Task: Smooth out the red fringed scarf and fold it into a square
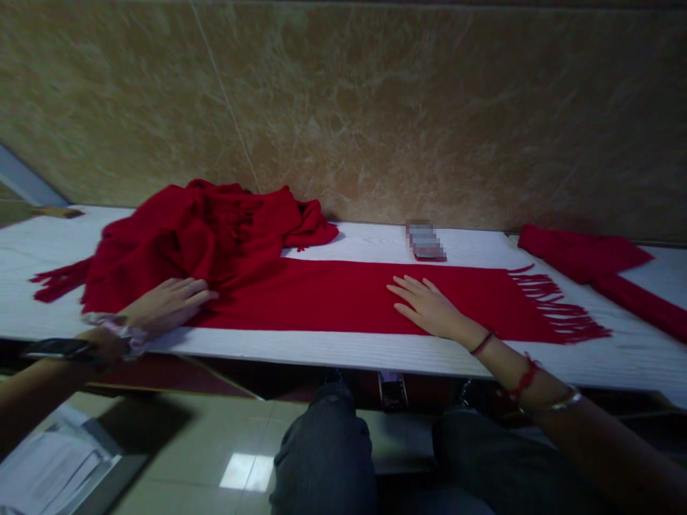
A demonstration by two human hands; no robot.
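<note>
A red scarf (322,295) lies stretched flat along the white table, its fringed end pointing right. My right hand (429,307) rests on its flat part, fingers spread and palm down. At the left, the cloth runs into a crumpled red heap (177,236) with fringes showing in it; where the scarf ends and the heap begins I cannot tell. My left hand (169,304) lies over the lower edge of this heap, fingers stretched out with the tips on the cloth. Neither hand grips anything.
Behind the table (365,350) rises a brown marbled wall (343,107). A small blurred rectangular item (426,241) lies near the wall. More red cloth (585,254) lies at the right end. Below left, papers (51,468) sit in an open container; my knees are under the table's front edge.
</note>
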